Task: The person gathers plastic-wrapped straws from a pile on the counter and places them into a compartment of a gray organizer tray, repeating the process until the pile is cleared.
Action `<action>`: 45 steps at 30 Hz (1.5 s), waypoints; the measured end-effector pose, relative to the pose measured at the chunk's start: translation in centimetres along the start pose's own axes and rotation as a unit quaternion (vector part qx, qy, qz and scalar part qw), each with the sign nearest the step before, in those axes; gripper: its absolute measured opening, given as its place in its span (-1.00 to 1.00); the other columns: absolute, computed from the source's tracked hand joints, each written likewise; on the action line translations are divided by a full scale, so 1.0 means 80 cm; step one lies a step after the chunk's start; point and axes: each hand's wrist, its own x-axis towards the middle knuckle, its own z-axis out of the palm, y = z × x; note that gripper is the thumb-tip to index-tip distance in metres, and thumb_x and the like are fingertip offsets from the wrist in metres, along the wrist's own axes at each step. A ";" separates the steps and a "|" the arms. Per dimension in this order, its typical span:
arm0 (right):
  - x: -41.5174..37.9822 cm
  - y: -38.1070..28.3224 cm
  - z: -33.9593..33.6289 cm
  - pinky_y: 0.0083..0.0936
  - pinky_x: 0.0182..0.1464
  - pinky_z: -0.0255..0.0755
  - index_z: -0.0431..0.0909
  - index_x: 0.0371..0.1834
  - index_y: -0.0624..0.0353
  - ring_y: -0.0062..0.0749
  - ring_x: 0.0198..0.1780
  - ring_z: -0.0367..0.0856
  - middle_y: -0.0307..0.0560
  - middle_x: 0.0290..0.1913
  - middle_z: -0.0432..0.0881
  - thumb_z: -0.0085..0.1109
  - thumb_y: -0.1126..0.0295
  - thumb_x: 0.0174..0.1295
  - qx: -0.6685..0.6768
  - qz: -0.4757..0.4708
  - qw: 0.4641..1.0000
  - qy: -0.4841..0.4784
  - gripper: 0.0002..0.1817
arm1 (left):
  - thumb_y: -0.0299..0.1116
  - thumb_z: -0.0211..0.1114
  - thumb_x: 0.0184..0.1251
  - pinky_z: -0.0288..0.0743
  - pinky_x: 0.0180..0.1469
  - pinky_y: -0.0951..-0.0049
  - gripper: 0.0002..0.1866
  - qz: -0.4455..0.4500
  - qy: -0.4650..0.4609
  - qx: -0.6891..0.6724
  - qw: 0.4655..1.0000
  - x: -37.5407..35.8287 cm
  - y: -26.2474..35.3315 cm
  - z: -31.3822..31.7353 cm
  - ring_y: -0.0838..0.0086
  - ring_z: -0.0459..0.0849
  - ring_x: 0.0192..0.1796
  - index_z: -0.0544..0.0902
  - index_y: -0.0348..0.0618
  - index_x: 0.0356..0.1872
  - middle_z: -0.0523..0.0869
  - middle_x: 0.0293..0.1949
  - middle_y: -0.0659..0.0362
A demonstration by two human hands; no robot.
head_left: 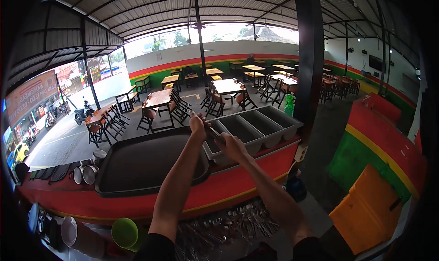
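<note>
Both my hands are raised above the counter, close together at the near left corner of a grey divided cutlery tray [249,129]. Slim dark and silvery pieces, apparently cutlery [213,133], run slantwise between them. My left hand [198,125] is closed around the upper end, with a shiny tip above its fingers. The lower end is in my right hand [232,147], whose fingers are curled and partly hidden. Below my forearms lies a large heap of loose spoons and forks [249,222]. A big black serving tray [141,158] lies left of the divided one.
Metal cups [90,173] stand at the left on the red counter [151,201]. Below are a green bowl [125,233] and a pale bucket [75,233]. A black post [308,55] and green spray bottle [289,105] are beyond the divided tray; an orange container [366,210] is at right.
</note>
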 end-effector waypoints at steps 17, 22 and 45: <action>0.060 0.022 0.035 -0.07 0.20 0.44 0.37 0.15 0.31 0.15 0.16 0.55 0.30 0.10 0.58 0.03 0.12 0.31 -0.053 0.173 0.963 -0.198 -0.49 | -0.04 -0.18 0.52 0.40 0.19 0.03 -0.47 0.197 -0.002 0.691 0.696 0.068 -0.056 -0.021 -0.11 0.57 0.13 0.63 -0.28 -0.06 0.65 -0.04 -0.26; 0.049 0.017 0.033 -0.19 0.26 0.41 0.41 0.16 0.35 0.06 0.24 0.50 0.23 0.21 0.50 -0.01 0.13 0.33 -0.059 0.142 0.977 -0.147 -0.49 | -0.13 -0.07 0.45 0.43 0.18 0.07 -0.55 0.213 -0.012 0.697 0.684 0.075 -0.060 -0.027 -0.09 0.59 0.10 0.67 -0.30 -0.11 0.66 -0.05 -0.25; 0.040 0.011 0.025 -0.33 0.19 0.51 0.65 0.03 0.10 -0.17 0.21 0.58 0.05 0.15 0.62 0.30 0.19 0.13 -0.053 0.177 0.976 -0.112 -0.60 | -0.04 0.22 0.31 0.50 0.14 0.33 -0.55 0.150 -0.129 0.718 0.667 0.065 -0.055 -0.047 0.23 0.71 0.05 0.66 -0.17 0.04 0.74 -0.05 -0.03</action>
